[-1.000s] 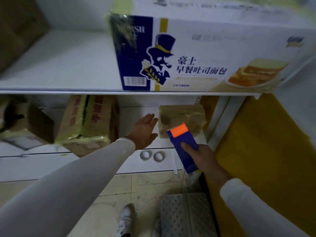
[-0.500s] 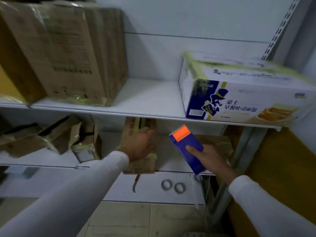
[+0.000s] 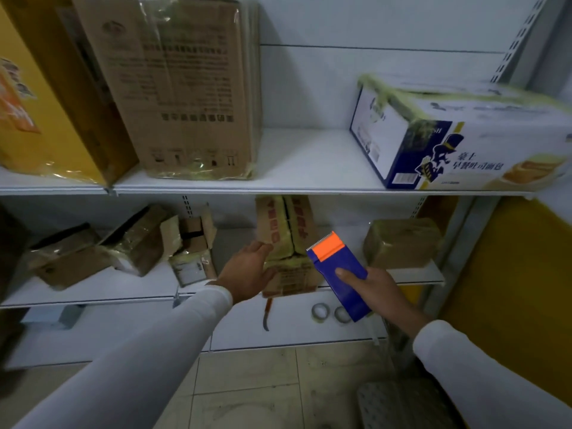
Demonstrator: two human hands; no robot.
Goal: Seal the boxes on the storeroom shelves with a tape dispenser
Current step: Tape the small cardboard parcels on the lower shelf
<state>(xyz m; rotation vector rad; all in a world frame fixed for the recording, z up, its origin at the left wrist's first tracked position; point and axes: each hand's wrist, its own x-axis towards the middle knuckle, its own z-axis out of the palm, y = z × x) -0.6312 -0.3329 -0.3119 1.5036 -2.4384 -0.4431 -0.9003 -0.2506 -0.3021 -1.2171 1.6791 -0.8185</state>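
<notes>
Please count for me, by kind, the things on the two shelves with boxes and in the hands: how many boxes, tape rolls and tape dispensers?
Boxes: about 9, for example the white bread box and the box touched by the left hand
Tape rolls: 2
Tape dispenser, in the right hand: 1
Total: about 12

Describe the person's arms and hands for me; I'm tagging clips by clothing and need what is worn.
Both arms wear plain white long sleeves, the left sleeve and right sleeve, close-fitting and smooth, each ending in a snug cuff at the wrist. No print or logo shows on them. The left hand and right hand are bare: no gloves, and no watch or rings visible.
</notes>
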